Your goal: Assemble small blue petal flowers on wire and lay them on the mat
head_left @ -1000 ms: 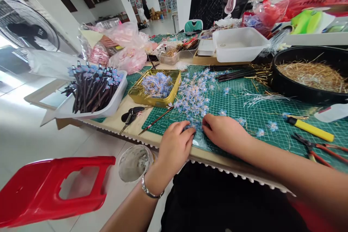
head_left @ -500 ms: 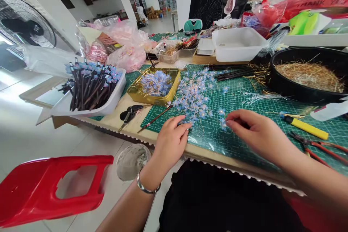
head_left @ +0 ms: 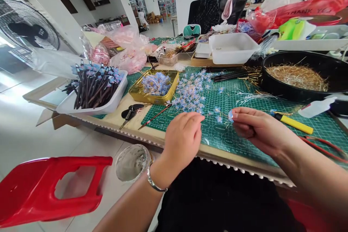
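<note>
Between the thumb and index finger of my right hand [head_left: 251, 125] is a small blue flower [head_left: 231, 116], lifted over the green cutting mat [head_left: 212, 132]. My left hand [head_left: 185, 134] hovers at the mat's front edge, fingers pressed together; whatever its fingertips hold is too small to make out. Behind it spreads a pile of blue wired flowers [head_left: 190, 92]. Two loose flowers [head_left: 217, 110] lie between my hands. More blue flowers with gold wires fill the yellow tin [head_left: 152, 99] left of the pile.
Scissors [head_left: 129, 113] and a thin brush [head_left: 154, 117] lie front left, by a white tray [head_left: 114, 99] of dark stems. At right are a yellow-handled tool [head_left: 296, 124], red-handled pliers [head_left: 323, 145] and a black bowl [head_left: 293, 90]. A red stool [head_left: 35, 188] stands at left.
My right hand has raised a blue flower from the mat. My left hand has moved right, away from the pile's front edge, and its fingers have closed together. The view has shifted slightly.
</note>
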`<state>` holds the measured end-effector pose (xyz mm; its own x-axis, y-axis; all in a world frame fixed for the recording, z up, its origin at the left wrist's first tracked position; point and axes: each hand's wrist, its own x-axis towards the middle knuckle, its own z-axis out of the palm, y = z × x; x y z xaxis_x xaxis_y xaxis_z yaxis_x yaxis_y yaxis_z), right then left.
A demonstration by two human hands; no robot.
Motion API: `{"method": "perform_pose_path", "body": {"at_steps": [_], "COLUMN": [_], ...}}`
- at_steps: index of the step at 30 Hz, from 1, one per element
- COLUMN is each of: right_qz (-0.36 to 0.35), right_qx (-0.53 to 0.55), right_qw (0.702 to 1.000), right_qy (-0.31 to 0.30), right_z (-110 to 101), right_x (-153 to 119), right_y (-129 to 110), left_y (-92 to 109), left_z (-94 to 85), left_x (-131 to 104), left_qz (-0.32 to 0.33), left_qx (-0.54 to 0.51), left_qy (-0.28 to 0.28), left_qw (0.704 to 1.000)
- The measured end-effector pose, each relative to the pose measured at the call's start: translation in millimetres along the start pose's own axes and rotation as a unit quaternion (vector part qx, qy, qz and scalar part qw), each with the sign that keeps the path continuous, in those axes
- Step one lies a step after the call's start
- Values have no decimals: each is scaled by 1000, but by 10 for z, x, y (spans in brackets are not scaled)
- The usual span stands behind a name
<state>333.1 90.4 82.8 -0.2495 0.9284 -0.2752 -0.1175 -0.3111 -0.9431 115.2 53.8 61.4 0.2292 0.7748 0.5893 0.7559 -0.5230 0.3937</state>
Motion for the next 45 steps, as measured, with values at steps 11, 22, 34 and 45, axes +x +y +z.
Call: {"method": "perform_pose_path", "body": {"at_steps": [11,22,34,45], "right_qz": [27,86,38,-93], "right_qx": [35,-175,-212,-232], "right_qw": [999,981,974,964], "right_qy": [4,22,75,91], "right_z": [70,88,33,127], "right_x": [-583,-1265,-1489,-1554], "right_y": [130,454,573,459], "left_y": [432,853,987,1044], "left_z": [39,-233,-149,-159], "left_x": [48,-532,-572,-564], "left_qz": [-55,-251,-410,-374], "left_qx": [-179,-369,-575,-543], "left_qy": [-149,-279,-254,-260], "left_qw": [971,850,661,706]}}
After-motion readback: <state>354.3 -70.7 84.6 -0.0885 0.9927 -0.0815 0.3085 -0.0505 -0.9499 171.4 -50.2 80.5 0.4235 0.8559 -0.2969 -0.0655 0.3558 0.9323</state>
